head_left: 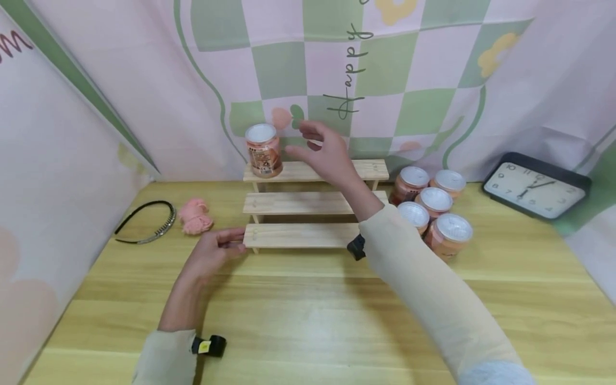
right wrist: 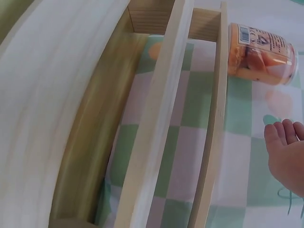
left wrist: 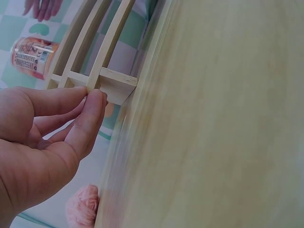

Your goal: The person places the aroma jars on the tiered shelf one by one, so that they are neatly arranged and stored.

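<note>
A three-tier wooden display shelf (head_left: 308, 235) stands on the table. At its lower left corner my left hand (head_left: 212, 254) pinches the end of the bottom tier between thumb and fingers, as the left wrist view shows (left wrist: 52, 133). One can (head_left: 263, 152) with a clear body, printed label and silvery lid stands upright on the left end of the top tier. My right hand (head_left: 327, 152) hovers over the top tier, just right of that can and apart from it, its fingers loosely bent around nothing. In the right wrist view fruit-like orange pieces show inside the can (right wrist: 261, 54).
Several similar cans (head_left: 449, 232) stand grouped right of the shelf, partly behind my right sleeve. A black-framed clock (head_left: 536, 187) leans at the far right. To the left lie a black headband (head_left: 168, 222) and pink yarn (head_left: 194, 216). A patterned cloth (head_left: 332, 69) hangs behind.
</note>
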A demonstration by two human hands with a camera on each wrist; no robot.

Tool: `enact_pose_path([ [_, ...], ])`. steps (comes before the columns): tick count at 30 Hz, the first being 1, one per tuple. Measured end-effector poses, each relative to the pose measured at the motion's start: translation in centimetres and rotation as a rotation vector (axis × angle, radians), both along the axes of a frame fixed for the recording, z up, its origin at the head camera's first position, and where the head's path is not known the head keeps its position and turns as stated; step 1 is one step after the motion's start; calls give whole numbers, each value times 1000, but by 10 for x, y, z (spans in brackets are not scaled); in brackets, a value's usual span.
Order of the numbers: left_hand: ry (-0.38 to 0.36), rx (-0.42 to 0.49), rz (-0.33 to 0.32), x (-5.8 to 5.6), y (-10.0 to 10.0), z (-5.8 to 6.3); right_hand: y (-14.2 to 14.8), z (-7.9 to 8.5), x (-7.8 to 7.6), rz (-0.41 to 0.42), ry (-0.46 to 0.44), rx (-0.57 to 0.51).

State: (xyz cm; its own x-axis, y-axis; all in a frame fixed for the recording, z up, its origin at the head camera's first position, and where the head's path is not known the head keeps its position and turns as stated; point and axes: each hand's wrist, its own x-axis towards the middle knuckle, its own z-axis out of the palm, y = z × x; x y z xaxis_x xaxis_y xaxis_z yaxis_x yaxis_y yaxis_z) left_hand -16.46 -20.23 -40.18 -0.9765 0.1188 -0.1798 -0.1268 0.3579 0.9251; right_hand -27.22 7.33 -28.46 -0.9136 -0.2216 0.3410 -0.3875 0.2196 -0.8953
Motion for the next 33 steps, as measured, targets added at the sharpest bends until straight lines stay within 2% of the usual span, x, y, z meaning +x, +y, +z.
enact_pose_path([
  [6,0,1,2,2,0,0,20,-3,6,-6,-25,-27],
  [16,9,9,-10,2,1,1,53,-10,16,-25,11,-14],
  [33,32,-12,-30,1,1,2,84,-14,33,-75,-48,-20],
])
